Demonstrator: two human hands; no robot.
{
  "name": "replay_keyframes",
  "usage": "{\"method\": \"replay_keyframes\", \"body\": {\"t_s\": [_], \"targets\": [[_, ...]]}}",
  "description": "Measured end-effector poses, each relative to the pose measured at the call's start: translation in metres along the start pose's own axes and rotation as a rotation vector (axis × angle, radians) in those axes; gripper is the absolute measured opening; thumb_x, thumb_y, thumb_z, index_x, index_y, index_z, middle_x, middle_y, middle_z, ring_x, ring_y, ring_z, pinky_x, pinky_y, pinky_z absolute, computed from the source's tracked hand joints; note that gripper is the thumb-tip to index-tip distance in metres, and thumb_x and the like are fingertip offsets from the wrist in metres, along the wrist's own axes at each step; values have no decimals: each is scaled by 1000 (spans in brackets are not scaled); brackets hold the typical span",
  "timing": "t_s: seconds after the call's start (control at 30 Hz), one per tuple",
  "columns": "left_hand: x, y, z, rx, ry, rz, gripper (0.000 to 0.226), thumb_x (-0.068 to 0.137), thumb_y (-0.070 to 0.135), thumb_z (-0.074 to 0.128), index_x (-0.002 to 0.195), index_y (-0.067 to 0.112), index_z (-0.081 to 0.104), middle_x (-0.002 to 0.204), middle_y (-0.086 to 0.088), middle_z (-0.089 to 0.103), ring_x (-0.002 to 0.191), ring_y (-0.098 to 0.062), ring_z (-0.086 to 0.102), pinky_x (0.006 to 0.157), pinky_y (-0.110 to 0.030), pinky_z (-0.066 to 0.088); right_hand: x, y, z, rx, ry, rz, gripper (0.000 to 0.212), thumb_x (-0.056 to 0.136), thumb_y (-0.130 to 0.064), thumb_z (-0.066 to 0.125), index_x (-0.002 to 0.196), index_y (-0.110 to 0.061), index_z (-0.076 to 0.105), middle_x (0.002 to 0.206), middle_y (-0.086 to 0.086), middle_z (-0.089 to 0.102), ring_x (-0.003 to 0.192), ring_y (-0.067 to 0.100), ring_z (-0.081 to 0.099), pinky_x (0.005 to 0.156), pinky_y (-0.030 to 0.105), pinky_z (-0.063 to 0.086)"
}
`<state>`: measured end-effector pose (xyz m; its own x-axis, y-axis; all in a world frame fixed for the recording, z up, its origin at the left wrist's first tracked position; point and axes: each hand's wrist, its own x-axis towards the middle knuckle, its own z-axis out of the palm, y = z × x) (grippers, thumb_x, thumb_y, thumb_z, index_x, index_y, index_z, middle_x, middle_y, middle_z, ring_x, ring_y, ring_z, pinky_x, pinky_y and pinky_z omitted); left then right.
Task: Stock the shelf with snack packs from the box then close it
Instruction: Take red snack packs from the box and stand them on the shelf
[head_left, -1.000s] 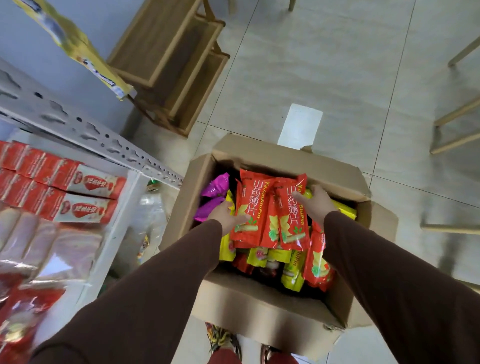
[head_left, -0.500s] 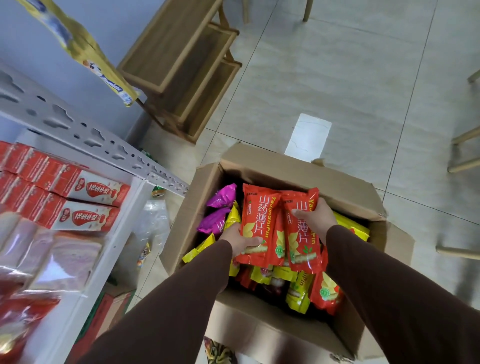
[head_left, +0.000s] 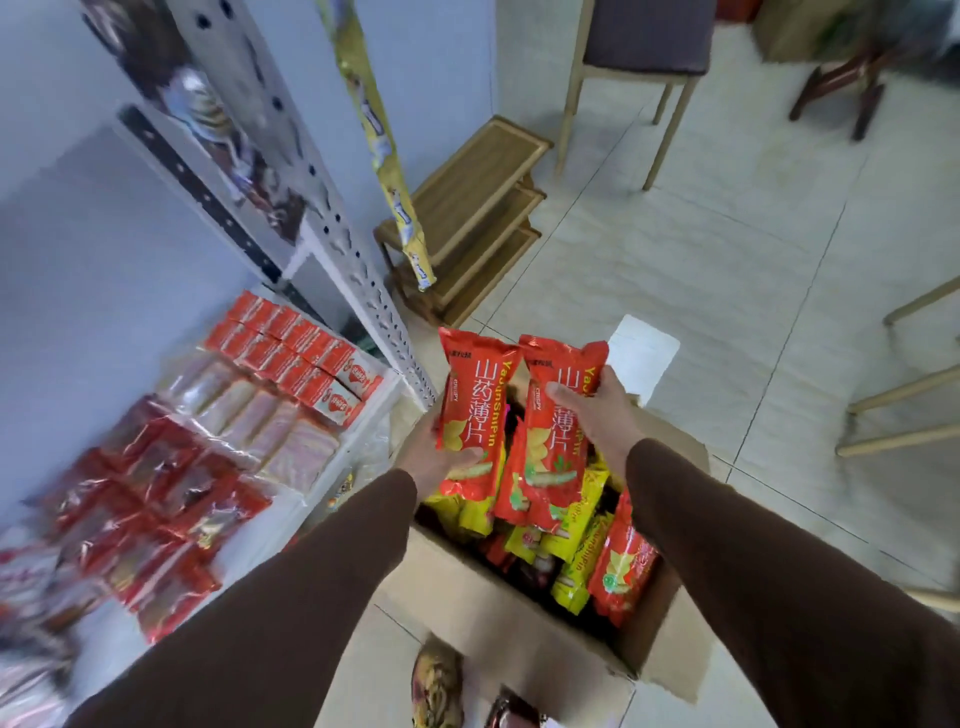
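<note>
Both my hands are full: left hand (head_left: 434, 457) grips one red snack pack (head_left: 470, 415), right hand (head_left: 597, 410) another (head_left: 550, 447), just above the open box (head_left: 493, 608). I'd swing left, keeping them flat for the shelf (head_left: 291, 514).

Both hands, left hand (head_left: 431, 457) and right hand (head_left: 597, 410), have lifted the red snack packs (head_left: 511, 415) up out of the box (head_left: 519, 613), toward the shelf (head_left: 332, 291).

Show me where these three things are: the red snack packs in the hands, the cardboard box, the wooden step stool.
red snack packs (head_left: 475, 415), head view, front of the left pack
cardboard box (head_left: 488, 618), head view, near outer wall
wooden step stool (head_left: 480, 171), head view, top step
</note>
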<state>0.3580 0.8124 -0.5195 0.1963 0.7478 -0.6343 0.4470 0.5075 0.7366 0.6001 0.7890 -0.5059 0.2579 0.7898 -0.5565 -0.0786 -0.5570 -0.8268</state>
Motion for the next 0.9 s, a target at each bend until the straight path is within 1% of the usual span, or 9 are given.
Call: {"method": "replay_keyframes", "body": {"t_s": [0.17, 0.23, 0.3, 0.4, 0.47, 0.57, 0.63, 0.73, 0.9], "targets": [[-90, 46, -46, -83, 120, 108, 57, 81, 7, 82, 122, 17, 43, 109, 6, 60, 91, -5, 60, 65, -14, 47, -85, -86, 26, 59, -39, -123, 65, 69, -51, 88, 122, -32, 55, 111, -3, 74, 97, 22, 75, 88, 54, 58], [-126, 59, -67, -108, 151, 147, 65, 78, 12, 85, 126, 18, 43, 117, 4, 59, 104, -15, 63, 77, -22, 49, -123, -115, 38, 85, -57, -172, 69, 66, -47, 91, 122, -28, 56, 114, 4, 74, 100, 29, 74, 89, 58, 57], [-166, 68, -88, -130, 191, 202, 71, 77, 15, 86, 132, 17, 42, 122, 3, 57, 111, -20, 60, 83, -27, 48, -166, -142, 53, 74, -68, -235, 57, 81, -28, 85, 128, -19, 54, 114, 8, 73, 94, 22, 75, 79, 44, 62], [-225, 77, -117, -181, 249, 261, 84, 77, 17, 86, 144, 13, 36, 128, 2, 56, 112, -20, 57, 88, -32, 46, -224, -174, 72, 19, -77, -339, 48, 90, -12, 74, 132, -11, 51, 111, 6, 72, 79, 8, 75, 58, 19, 57], [-263, 79, -138, -193, 296, 298, 90, 75, 22, 88, 147, 15, 34, 132, 2, 56, 112, -20, 58, 91, -35, 49, -258, -195, 90, -14, -107, -399, 48, 90, -12, 74, 133, -12, 52, 112, 5, 72, 82, 8, 75, 62, 21, 59], [-314, 78, -170, -231, 382, 339, 92, 72, 28, 90, 146, 17, 37, 128, 3, 59, 111, -22, 63, 96, -41, 53, -301, -221, 123, -56, -157, -476, 50, 85, -21, 80, 129, -15, 55, 114, 5, 74, 97, 19, 74, 87, 43, 61], [-346, 78, -188, -239, 446, 366, 85, 74, 30, 88, 142, 17, 39, 125, 3, 59, 108, -20, 63, 93, -39, 54, -326, -235, 148, -84, -194, -539, 51, 83, -28, 82, 127, -20, 56, 113, -2, 74, 98, 15, 74, 89, 40, 59], [-396, 70, -214, -242, 569, 407, 75, 80, 33, 82, 139, 18, 39, 121, 8, 56, 98, -8, 62, 75, -20, 49, -356, -250, 187, -108, -303, -605, 53, 85, -29, 80, 130, -22, 54, 113, -6, 73, 96, 9, 73, 80, 28, 59], [-480, 35, -257, -290, 771, 396, 73, 80, 34, 82, 138, 18, 41, 124, 3, 59, 103, -15, 61, 94, -36, 50, -409, -256, 253, -149, -485, -637, 56, 83, -37, 81, 130, -25, 52, 116, -7, 70, 99, 8, 71, 86, 32, 57]]}}
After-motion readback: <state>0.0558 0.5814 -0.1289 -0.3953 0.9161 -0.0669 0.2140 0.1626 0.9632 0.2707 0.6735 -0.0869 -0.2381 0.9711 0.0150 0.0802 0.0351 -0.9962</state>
